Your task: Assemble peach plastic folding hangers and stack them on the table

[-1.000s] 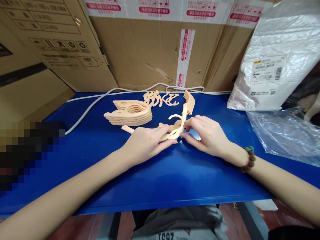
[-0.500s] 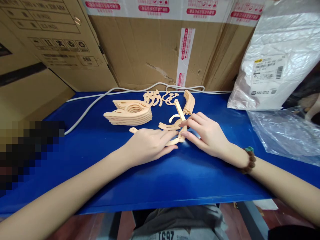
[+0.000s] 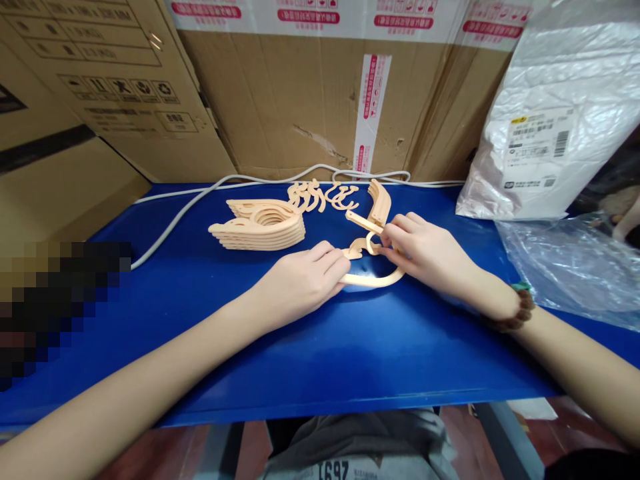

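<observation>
My left hand [image 3: 305, 277] and my right hand [image 3: 425, 252] both grip a peach plastic hanger [image 3: 373, 280] that rests on the blue table [image 3: 300, 347]. The left fingers pinch its left end; the right fingers close on its right end, next to a hook piece [image 3: 361, 245] at its middle. A straight peach bar [image 3: 363, 222] sticks out up and left from under my right fingers. Behind my left hand lies a stack of finished hangers [image 3: 260, 227]. Loose hooks [image 3: 325, 197] and a small pile of curved arms [image 3: 380, 200] lie at the back.
Cardboard boxes [image 3: 310, 100] wall off the back and left. A white cable [image 3: 200, 197] runs along the table's rear edge. A white labelled bag [image 3: 545, 127] and clear plastic wrap [image 3: 570, 267] sit at the right. A blurred dark patch [image 3: 55, 307] covers the left edge.
The hanger has been turned from standing on edge to lying flat and open between my hands. My right hand moved back and to the right; my left hand shifted slightly forward.
</observation>
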A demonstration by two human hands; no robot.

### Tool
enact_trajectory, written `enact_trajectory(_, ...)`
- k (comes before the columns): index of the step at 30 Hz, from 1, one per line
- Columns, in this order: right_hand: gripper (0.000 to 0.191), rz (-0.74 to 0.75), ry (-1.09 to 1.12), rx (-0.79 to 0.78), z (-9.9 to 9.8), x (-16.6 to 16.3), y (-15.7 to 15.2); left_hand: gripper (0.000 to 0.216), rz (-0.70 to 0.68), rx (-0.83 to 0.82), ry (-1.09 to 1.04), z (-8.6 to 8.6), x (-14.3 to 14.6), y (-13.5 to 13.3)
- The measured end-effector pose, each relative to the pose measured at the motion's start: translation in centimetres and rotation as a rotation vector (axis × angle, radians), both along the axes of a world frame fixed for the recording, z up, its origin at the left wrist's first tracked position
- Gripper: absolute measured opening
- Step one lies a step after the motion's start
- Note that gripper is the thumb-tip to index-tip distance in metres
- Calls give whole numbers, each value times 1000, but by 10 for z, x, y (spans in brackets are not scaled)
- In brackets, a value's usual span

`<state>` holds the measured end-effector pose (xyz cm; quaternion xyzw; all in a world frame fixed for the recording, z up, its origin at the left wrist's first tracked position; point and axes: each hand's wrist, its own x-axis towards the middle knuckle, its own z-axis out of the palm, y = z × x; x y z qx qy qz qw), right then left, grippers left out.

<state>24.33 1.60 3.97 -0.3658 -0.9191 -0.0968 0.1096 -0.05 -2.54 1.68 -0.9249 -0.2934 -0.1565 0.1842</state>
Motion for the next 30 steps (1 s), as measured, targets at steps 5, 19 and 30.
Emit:
enact_trajectory(5, 22, 91, -62, 10, 3, 6, 7, 17, 15, -319, -171, -5, 1, 2)
enact_trajectory(19, 20, 60, -53, -187, 11, 19, 12, 41, 46, -438, -160, -12, 3, 4)
enact_trajectory(30, 23, 67, -23, -242, 8, 28, 22, 49, 114, -413, -92, -11, 0, 2)
